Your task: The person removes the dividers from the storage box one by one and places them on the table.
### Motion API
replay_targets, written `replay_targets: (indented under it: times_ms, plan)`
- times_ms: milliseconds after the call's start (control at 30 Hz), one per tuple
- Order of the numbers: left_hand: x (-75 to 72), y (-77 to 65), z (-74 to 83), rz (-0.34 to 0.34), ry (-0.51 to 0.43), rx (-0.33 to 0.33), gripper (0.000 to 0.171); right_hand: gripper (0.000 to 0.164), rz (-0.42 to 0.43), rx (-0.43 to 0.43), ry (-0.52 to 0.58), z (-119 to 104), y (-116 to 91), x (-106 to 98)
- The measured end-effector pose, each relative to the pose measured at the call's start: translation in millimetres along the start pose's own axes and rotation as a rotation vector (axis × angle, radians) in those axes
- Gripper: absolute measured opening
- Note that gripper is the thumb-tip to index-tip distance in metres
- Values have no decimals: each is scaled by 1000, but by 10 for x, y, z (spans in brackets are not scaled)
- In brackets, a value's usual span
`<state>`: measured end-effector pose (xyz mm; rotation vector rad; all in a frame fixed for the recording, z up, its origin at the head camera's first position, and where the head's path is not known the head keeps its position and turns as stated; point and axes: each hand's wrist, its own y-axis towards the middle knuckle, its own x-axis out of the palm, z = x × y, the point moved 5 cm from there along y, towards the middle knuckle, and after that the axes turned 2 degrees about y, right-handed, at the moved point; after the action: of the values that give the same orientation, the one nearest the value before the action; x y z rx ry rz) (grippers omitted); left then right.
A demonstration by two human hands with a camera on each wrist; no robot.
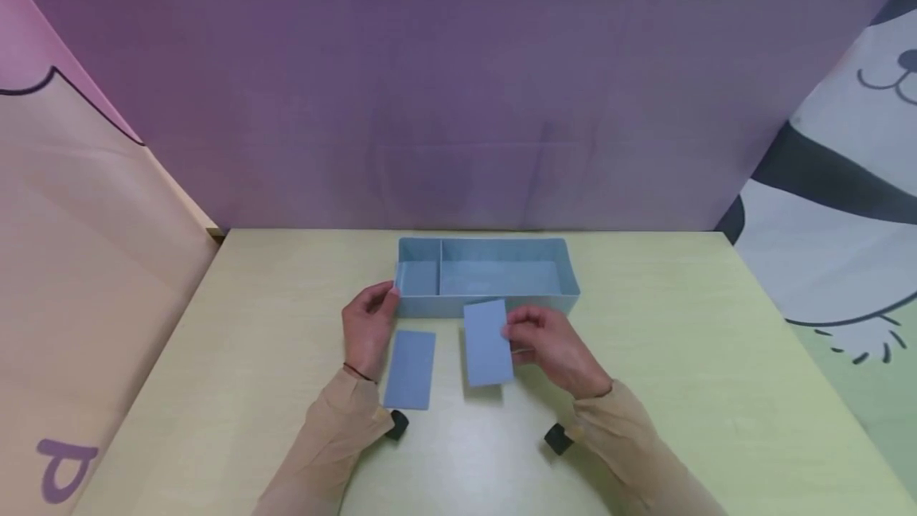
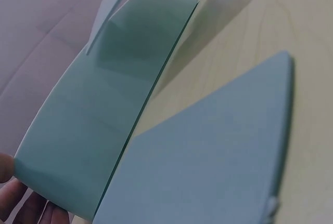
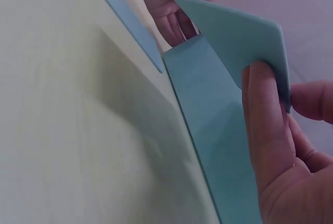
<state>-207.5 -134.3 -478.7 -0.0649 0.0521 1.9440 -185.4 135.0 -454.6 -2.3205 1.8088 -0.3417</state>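
Observation:
A blue-grey box (image 1: pixel 487 306) with a divider (image 1: pixel 440 267) stands near the back of the table; in the left wrist view its long outer wall (image 2: pixel 117 99) shows. My left hand (image 1: pixel 369 326) grips the box at its left end, the thumb near the rim. In front of the box, my right hand (image 1: pixel 555 349) pinches a flat blue rectangular panel (image 1: pixel 489 343) by its right edge, thumb on one face and fingers on the other. The panel is held tilted above the table. A second blue panel (image 1: pixel 411 370) lies flat beside my left wrist.
The light wooden table (image 1: pixel 215 388) runs back to a purple cloth backdrop (image 1: pixel 458 102). Black wrist devices (image 1: pixel 397 425) sit under both sleeves. Printed cloths hang at the left and right sides.

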Motion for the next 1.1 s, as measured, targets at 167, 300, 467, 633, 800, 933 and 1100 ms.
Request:
replay_targets:
  times_ms: [167,300,467,633,800,933,1100]
  plan:
    - [4,-1,7,-2,-4,-8,28,21,-1,10,5,54,-23,6]
    - [9,5,2,1,-7,-6,28,21,-1,22,5,115,-27,-2]
    - [2,12,-4,-1,-2,-3,28,20,19,45,-19,175,-30,1]
    - [-6,5,-7,-5,7,-13,28,18,17,63,-17,225,-29,19]
    - [-5,7,-12,-8,-2,-17,28,18,17,69,-14,252,-27,29]
    - [-3,6,-10,-7,-8,-14,28,18,16,74,-24,273,-22,36]
    - [-8,3,-8,-10,0,-14,28,19,7,78,-35,293,-13,46]
